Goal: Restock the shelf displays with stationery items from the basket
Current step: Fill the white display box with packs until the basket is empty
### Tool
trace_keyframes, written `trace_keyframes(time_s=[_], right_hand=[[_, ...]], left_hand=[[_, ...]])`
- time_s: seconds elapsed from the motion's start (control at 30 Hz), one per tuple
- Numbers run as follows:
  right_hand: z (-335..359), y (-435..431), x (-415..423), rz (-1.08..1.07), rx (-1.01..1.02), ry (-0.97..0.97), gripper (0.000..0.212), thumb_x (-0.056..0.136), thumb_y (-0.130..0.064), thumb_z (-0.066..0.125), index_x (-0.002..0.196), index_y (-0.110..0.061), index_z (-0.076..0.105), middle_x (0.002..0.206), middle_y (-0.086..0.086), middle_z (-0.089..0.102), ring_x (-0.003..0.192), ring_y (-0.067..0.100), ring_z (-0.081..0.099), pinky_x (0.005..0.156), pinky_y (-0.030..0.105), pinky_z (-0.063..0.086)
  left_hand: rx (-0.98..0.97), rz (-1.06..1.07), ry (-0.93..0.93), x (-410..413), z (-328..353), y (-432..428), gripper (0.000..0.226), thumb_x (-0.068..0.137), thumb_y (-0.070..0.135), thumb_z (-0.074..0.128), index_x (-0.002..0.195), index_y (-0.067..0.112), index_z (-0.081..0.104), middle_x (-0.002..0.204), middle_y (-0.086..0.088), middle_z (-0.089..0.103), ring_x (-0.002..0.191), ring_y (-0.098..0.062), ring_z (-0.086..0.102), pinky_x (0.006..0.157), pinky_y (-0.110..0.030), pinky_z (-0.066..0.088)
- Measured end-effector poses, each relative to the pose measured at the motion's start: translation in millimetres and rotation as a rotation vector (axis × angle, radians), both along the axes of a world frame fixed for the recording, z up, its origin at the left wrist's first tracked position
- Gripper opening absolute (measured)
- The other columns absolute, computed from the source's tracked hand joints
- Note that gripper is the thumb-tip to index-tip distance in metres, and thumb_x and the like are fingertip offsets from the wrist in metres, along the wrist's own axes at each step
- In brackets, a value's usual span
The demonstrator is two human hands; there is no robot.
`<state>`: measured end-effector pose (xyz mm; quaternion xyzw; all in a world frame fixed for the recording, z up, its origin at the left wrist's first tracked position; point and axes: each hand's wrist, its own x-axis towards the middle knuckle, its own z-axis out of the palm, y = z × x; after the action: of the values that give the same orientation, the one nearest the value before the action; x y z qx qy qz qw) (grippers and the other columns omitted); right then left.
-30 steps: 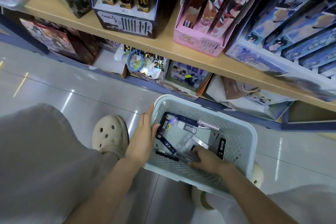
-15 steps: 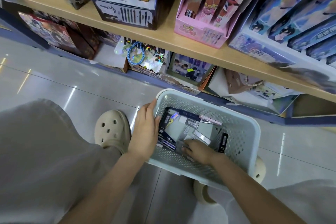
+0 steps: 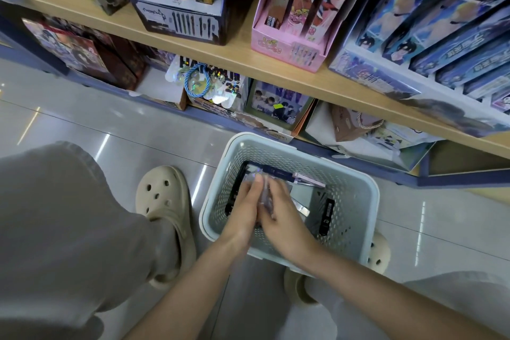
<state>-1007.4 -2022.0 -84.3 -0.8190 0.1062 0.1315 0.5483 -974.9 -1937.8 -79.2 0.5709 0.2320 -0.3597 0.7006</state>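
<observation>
Left hand [image 3: 244,211] has left the rim and meets right hand [image 3: 285,219] inside floor basket [image 3: 368,203]. Left fingers straight, together, pressing packets [image 3: 265,193]; right fingers curl round them.

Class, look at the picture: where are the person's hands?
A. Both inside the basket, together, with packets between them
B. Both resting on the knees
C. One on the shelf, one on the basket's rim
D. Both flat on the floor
A: the left hand and the right hand meet inside the basket, with a blurred bundle of packets between them.
</observation>
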Motion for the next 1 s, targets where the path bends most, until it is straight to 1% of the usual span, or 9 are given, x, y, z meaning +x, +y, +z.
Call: trace_keyframes(time_s=[0.07,0.17,0.3,0.37,0.47,0.57,0.63,0.73,1.0], right_hand=[[2.2,1.5,-2.7,0.056,0.003,-0.012,0.055,0.091,-0.004,0.049,0.141,-0.021,0.035,0.124,-0.001,0.044,0.117,-0.004,0.041,0.101,0.009,0.031],[-1.1,-6.1,-4.9,0.235,-0.107,-0.133,0.059,0.092,-0.026,0.052,0.146,-0.017,0.030,0.132,-0.003,0.043,0.126,0.005,0.034,0.108,0.015,0.024],[-28.6,-34.7,-7.5,0.230,-0.310,-0.316,0.047,0.098,-0.047,0.036,0.122,-0.011,0.055,0.119,0.000,0.055,0.115,0.011,0.046,0.104,0.021,0.030],[-42.9,-46.2,-8.7,0.206,-0.311,-0.252,0.043,0.097,-0.049,0.038,0.105,-0.011,0.055,0.104,-0.001,0.054,0.099,0.013,0.052,0.089,0.024,0.040],[-66.1,-52.3,-14.5,0.180,-0.282,-0.075,0.050,0.096,-0.054,0.032,0.101,-0.009,0.055,0.098,-0.003,0.051,0.090,0.012,0.052,0.079,0.025,0.042],[-100.0,-65.0,-20.1,0.097,-0.358,0.148,0.034,0.100,-0.031,0.041,0.118,-0.005,0.053,0.113,0.007,0.051,0.105,0.019,0.051,0.092,0.030,0.041],[-117.3,-76.2,-21.9,0.114,-0.467,0.317,0.045,0.096,-0.023,0.052,0.133,0.000,0.042,0.128,0.014,0.045,0.122,0.026,0.042,0.104,0.029,0.032],[-128.7,-80.5,-21.8,0.221,-0.531,0.442,0.064,0.092,-0.033,0.059,0.141,-0.003,0.031,0.137,0.013,0.037,0.129,0.027,0.031,0.109,0.031,0.024],[-131.6,-61.3,-20.7,0.392,-0.419,0.512,0.048,0.085,-0.051,0.060,0.114,-0.014,0.053,0.120,0.007,0.052,0.114,0.023,0.047,0.092,0.032,0.037]], left_hand=[[-0.032,0.024,0.023,1.8,1.6,-0.5,0.046,0.094,0.046,0.044,0.110,0.007,0.061,0.097,-0.009,0.069,0.092,-0.018,0.068,0.089,-0.035,0.052],[-0.051,0.071,0.047,9.2,-1.8,5.0,0.042,0.097,0.043,0.041,0.102,0.008,0.063,0.088,-0.007,0.073,0.082,-0.016,0.071,0.073,-0.028,0.055],[-0.059,0.058,0.040,13.3,-7.7,10.3,0.030,0.098,0.033,0.042,0.098,0.008,0.058,0.069,-0.001,0.071,0.065,-0.012,0.069,0.060,-0.026,0.056],[-0.023,0.018,0.026,11.1,-12.5,11.7,0.026,0.099,0.030,0.043,0.100,0.006,0.053,0.067,0.000,0.070,0.062,-0.013,0.068,0.062,-0.029,0.057],[0.024,0.000,-0.026,9.6,-20.9,13.4,0.024,0.098,0.027,0.044,0.088,0.007,0.051,0.061,-0.001,0.062,0.049,-0.014,0.060,0.058,-0.032,0.055],[0.078,-0.047,-0.093,11.1,-27.1,16.8,0.026,0.098,0.027,0.043,0.087,0.005,0.051,0.058,-0.002,0.052,0.040,-0.010,0.044,0.046,-0.026,0.044],[0.074,-0.069,-0.112,12.0,-29.8,19.1,0.028,0.097,0.029,0.044,0.086,0.004,0.051,0.058,-0.002,0.049,0.040,-0.010,0.039,0.042,-0.022,0.039],[0.072,-0.085,-0.131,12.2,-33.2,21.6,0.031,0.095,0.033,0.044,0.085,0.005,0.051,0.058,-0.001,0.047,0.039,-0.009,0.035,0.040,-0.019,0.035],[0.047,-0.081,-0.143,10.4,-39.3,27.1,0.027,0.098,0.027,0.041,0.081,0.007,0.046,0.062,-0.002,0.049,0.039,-0.008,0.034,0.040,-0.020,0.035]])
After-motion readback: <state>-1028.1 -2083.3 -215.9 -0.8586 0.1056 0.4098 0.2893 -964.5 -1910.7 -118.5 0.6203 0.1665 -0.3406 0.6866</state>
